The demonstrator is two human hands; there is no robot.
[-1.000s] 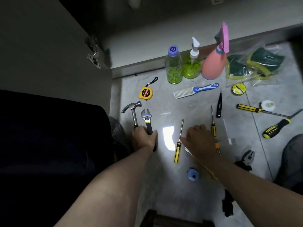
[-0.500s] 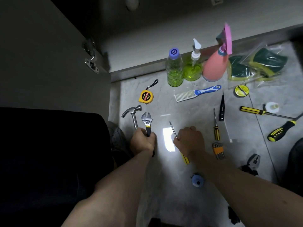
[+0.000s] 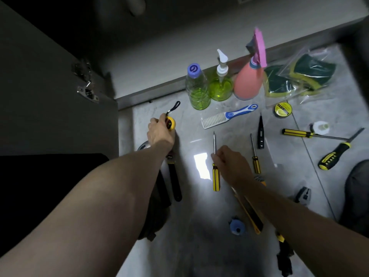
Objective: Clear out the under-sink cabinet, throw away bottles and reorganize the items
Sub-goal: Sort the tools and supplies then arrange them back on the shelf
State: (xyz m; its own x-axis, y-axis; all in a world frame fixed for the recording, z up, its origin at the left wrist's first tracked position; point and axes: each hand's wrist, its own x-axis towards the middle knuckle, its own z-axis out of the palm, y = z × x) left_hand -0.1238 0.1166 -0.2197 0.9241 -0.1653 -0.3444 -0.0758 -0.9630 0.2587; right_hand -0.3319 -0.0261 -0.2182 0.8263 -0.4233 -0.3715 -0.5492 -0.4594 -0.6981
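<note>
Yellow tape measure (image 3: 170,123) in left hand (image 3: 159,132) (floor), right hand (image 3: 231,164) on screwdriver (image 3: 215,172)

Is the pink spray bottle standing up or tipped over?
Standing up. The pink bottle rests on its base on the floor, nozzle on top.

The floor tile (image 3: 199,246) looks glossy, smooth stone, mirroring a lamp; the green bottle (image 3: 197,90) is clear ribbed plastic; the spray bottle (image 3: 247,82) matt pink plastic; the sponge bag (image 3: 299,76) shiny crinkled film; the screwdriver (image 3: 215,166) shaft bare metal.
</note>
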